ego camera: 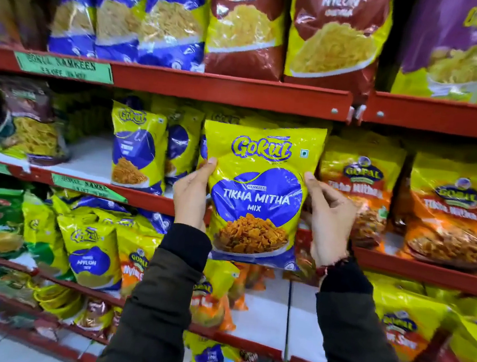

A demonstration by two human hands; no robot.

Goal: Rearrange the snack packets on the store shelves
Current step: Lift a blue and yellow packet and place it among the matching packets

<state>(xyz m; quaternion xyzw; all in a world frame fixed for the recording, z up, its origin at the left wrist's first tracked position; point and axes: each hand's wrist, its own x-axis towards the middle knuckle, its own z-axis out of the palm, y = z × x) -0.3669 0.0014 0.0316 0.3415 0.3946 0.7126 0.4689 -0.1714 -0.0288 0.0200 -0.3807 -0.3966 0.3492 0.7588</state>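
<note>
A yellow and blue Gokul Tikha Mitha Mix packet (256, 195) is upright in front of the middle shelf (145, 198). My left hand (192, 191) grips its left edge and my right hand (327, 219) grips its right edge, thumbs on the front. Behind it on the same shelf stand more yellow and blue Gokul packets (137, 150) to the left and orange Gopal Tikha Mitha packets (449, 212) to the right. The packet hides what stands directly behind it.
The red top shelf (230, 89) carries blue, maroon and purple packets. The lower shelf (261, 307) holds mixed yellow, green and orange packets. A dark packet (32, 122) leans at the middle shelf's left, with bare white shelf (89, 159) beside it.
</note>
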